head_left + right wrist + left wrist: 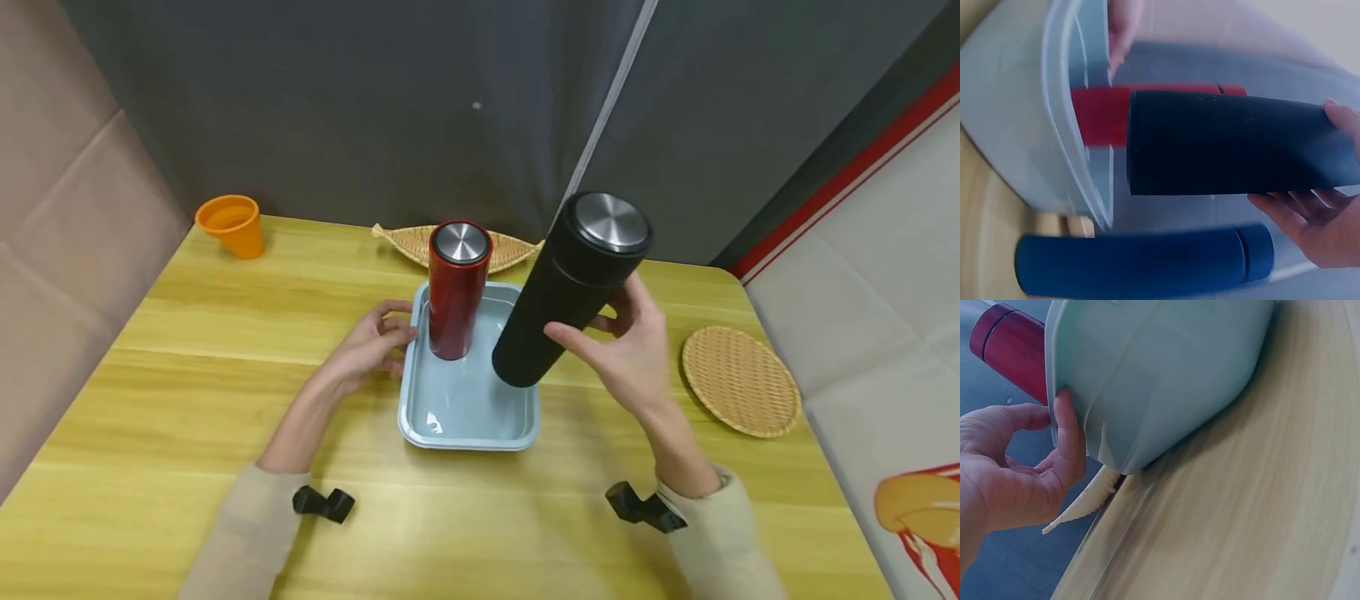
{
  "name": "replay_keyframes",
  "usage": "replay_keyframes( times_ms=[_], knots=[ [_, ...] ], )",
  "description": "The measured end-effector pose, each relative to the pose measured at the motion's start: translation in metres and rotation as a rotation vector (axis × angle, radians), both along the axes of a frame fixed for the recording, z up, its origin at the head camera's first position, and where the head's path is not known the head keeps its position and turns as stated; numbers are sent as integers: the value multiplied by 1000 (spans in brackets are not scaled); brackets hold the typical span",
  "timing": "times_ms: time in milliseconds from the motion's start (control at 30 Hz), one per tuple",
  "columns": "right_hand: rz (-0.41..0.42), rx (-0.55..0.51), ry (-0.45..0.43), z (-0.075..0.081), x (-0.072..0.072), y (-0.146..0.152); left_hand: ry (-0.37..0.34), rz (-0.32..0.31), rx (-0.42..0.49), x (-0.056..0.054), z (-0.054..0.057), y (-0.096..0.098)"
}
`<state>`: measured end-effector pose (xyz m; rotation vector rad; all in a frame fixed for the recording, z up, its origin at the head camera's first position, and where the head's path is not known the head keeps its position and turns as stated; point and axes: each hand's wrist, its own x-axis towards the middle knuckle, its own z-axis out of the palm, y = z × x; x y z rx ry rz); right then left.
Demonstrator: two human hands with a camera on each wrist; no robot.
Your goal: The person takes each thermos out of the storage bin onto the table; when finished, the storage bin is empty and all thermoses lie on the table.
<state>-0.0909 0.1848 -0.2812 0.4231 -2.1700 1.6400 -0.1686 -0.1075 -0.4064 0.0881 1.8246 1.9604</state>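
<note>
A black thermos (pixel 558 292) with a brushed-metal lid top is gripped by my right hand (pixel 636 354). It tilts above the right part of a pale blue plastic tub (pixel 468 444), its base over the tub in the head view. Inside the tub, toward the back left, a red thermos (pixel 454 300) stands upright. My left hand (pixel 371 343) holds the tub's left rim, fingers on both sides of the edge in the left wrist view. A blue thermos (pixel 1141 262) stands beside the tub in the right wrist view, hidden in the head view.
A boat-shaped woven basket (pixel 408 242) lies behind the tub. An orange cup (pixel 232 227) is at the back left corner of the wooden table (pixel 187 400). A round woven mat (pixel 741 381) lies near the right edge. A dark grey panel (pixel 337 108) rises behind the table.
</note>
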Motion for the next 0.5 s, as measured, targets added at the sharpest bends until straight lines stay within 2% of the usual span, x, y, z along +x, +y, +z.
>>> replay_keyframes(
  times_ms=[133,267,500],
  knots=[
    [-16,-106,13,3,2,21,4,-10,-3,0,2,2],
    [-31,-188,23,-1,1,39,-1,-15,-4,0,3,3],
    [-75,-214,37,-13,-7,64,-7,-5,-6,1,2,1]
  ],
)
